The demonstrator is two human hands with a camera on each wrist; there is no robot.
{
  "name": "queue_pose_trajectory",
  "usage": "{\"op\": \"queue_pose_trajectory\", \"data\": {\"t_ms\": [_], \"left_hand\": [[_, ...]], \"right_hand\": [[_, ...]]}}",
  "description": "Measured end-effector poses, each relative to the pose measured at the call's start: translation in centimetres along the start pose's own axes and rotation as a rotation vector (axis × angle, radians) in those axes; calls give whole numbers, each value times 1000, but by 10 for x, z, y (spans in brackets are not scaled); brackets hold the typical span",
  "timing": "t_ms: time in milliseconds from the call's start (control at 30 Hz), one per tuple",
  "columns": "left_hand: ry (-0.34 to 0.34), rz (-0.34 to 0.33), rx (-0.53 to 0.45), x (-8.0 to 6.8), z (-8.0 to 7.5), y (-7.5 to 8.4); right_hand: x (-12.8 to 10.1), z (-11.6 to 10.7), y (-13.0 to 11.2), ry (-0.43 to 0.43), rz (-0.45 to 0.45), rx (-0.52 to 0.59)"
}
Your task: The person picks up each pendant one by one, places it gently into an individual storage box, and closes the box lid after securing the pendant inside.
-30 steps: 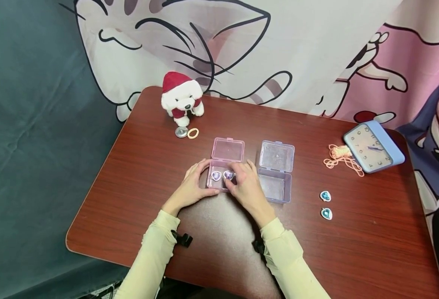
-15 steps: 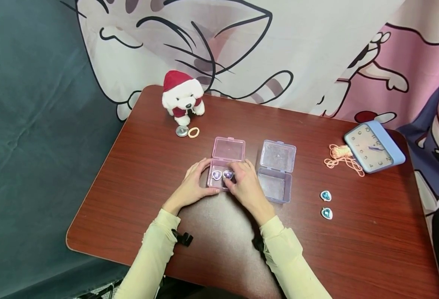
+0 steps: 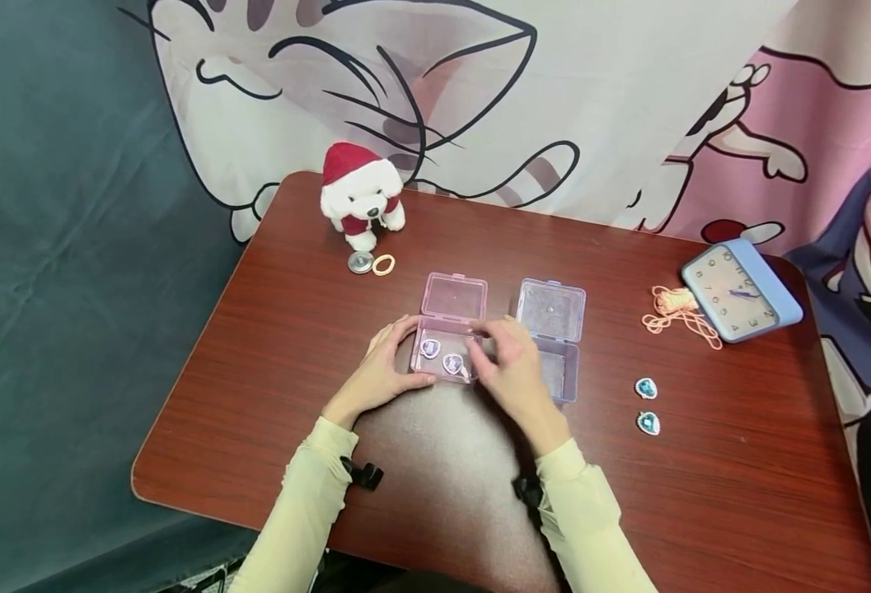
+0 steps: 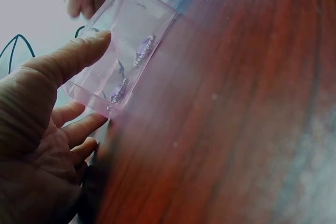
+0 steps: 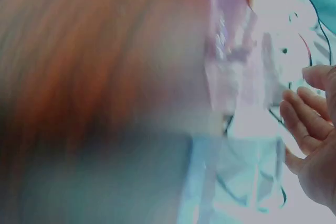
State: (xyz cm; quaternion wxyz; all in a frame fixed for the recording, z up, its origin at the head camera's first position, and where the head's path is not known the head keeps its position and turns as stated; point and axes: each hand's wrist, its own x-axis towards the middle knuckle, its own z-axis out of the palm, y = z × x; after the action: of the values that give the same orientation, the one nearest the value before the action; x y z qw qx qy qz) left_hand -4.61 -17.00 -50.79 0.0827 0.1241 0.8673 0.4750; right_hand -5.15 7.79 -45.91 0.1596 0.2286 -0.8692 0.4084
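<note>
A small clear pink plastic box [image 3: 442,375] stands on the table with its hinged lid [image 3: 455,296] folded back. Inside lie two purple heart-shaped gem ornaments with pale beaded rims, one [image 3: 431,349] at the left and one [image 3: 453,363] nearer the front. My left hand [image 3: 379,371] grips the box's left end, thumb at the front wall and fingers at the back. In the left wrist view its thumb [image 4: 79,56] presses along the pink wall. My right hand [image 3: 512,362] is over the right end of the box, fingers loosely bent and holding nothing.
Right of the pink box stands a lidded purple-blue clear box [image 3: 564,371], lid back. Two blue heart gems [image 3: 646,389] lie farther right. Behind are a blue clock [image 3: 739,292], peach cord [image 3: 674,301], a plush dog [image 3: 364,198], a silver disc [image 3: 360,262] and a cream ring [image 3: 383,264].
My right hand has let go of the right-hand purple gem and moved up and to the right. That gem now lies nearer the box's front. My left hand stays on the box.
</note>
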Motion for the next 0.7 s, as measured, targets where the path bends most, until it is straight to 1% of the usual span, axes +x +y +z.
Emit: {"op": "queue_pose_trajectory", "data": {"t_ms": [67,167,300,367,433,500,567,633,700], "left_hand": [[-2,-4,-2,1,1,0],[-1,-14,-7,0,1,2],[0,-44,-19,-7,-1,6],[7,-58,-19,-13,-3,11],[31,-52,-6,-18,-5,18],[63,-21,6,-21,-6,30],[102,35,12,-20,-4,45],[134,102,-6,-19,1,61],[164,161,-36,-17,10,76]], "right_hand": [[-5,-14,4,86,14,22],[-17,-37,12,202,53,24],[-41,-65,27,341,134,-24],[-55,-74,35,388,187,-60],[-70,-83,43,397,250,-101],[-84,-91,51,409,304,-129],[-96,-99,58,415,360,-146],[-106,-106,63,449,403,-159],[-115,-111,68,478,448,-170]]}}
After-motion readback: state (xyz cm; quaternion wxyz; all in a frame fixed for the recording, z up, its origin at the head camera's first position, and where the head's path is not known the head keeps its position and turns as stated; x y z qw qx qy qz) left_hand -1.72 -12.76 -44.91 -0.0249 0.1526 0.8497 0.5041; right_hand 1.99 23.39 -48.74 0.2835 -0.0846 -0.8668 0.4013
